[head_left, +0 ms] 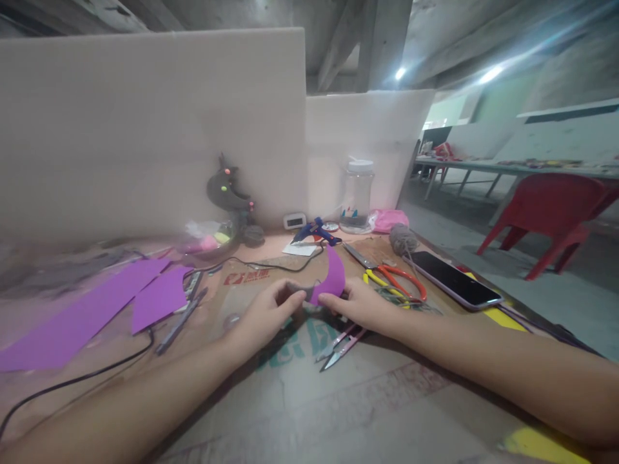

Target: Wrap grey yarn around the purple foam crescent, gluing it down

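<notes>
Above the cardboard at the table's middle, my right hand (358,303) pinches a curved purple crescent (333,274) near its lower edge, thumb on its face. My left hand (275,309) is closed, thumb and fingers gripping a dark grey piece (302,293) that meets the purple crescent's left end. Whether the two pieces are joined cannot be seen. Small thread snips (338,348) lie just below my right hand. Orange-handled scissors (401,280) and yellow-handled pliers (380,283) rest beyond my right wrist.
Purple sheets (82,316) and a pen-like tool (181,322) lie left. At the back are a dark crescent ornament (227,190), blue glue gun (314,230), clear jar (356,196) and grey yarn (402,238). A phone (454,280) lies right; a black cable (77,381) crosses the left side.
</notes>
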Available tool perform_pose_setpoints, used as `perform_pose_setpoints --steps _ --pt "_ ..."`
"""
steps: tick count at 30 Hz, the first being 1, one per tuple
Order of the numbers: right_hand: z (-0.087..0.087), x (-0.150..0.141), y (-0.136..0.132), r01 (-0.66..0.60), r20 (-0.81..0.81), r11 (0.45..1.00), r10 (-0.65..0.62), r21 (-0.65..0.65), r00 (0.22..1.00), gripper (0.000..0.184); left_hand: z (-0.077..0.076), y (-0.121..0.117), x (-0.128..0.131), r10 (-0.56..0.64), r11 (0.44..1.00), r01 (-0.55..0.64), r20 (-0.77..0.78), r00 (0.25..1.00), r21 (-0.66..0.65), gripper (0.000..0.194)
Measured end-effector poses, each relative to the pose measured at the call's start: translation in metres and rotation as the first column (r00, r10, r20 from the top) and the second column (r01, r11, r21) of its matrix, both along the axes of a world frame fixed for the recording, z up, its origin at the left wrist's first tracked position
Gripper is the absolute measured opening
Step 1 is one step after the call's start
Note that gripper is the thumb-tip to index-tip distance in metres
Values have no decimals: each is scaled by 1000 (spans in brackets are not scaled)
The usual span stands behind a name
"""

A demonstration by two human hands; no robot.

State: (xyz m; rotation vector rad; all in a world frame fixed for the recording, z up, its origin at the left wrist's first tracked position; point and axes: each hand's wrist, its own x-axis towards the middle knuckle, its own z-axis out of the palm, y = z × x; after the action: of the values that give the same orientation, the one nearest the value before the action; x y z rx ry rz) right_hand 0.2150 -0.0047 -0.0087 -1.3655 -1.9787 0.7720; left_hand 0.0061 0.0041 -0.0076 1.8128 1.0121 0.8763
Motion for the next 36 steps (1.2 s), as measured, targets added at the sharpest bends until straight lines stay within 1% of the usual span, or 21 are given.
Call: perform_pose_setpoints --steps 3,8,12,17,20,24,27,28,30,33,36 --pt "-1 -1 -2 -27 17 999 26 43 1000 32 1 -1 0 -8 1000 8 -12 1000 1 27" --pt "1 -1 -4 -11 57 994 5 109 998 28 3 -3 0 -24 1000 24 -26 999 0 25" --pt "4 -2 -4 -1 20 995 -1 97 1000 26 5 -5 2 -12 1000 12 -16 1000 -29 26" --pt "6 -1 -6 18 -67 999 -16 36 998 30 5 -4 0 -34 999 34 -44 998 -3 27" --pt "7 0 -8 5 -49 999 -4 36 999 32 4 -3 -2 -60 998 61 -61 996 15 27" --pt "11 0 -10 -10 -1 999 10 50 1000 33 2 -4 -2 -81 996 79 -74 994 -31 28" --pt "12 3 -11 -33 23 999 33 -20 999 37 -2 -4 -2 -61 998 60 -35 998 -38 26" --pt "13 5 -11 -48 14 998 49 -46 999 38 -3 -4 -3 -66 997 64 -24 998 -44 25" --pt "14 8 -11 -64 -43 996 62 -54 997 40 -5 -4 -4 -78 994 78 -4 997 -81 22" --pt "16 11 -11 -35 -154 999 28 -39 988 40 -6 -5 -5 -113 982 116 22 993 -148 18" --pt "17 10 -15 -16 -143 998 8 -54 990 35 -4 -6 -5 -130 975 135 42 991 -179 19"
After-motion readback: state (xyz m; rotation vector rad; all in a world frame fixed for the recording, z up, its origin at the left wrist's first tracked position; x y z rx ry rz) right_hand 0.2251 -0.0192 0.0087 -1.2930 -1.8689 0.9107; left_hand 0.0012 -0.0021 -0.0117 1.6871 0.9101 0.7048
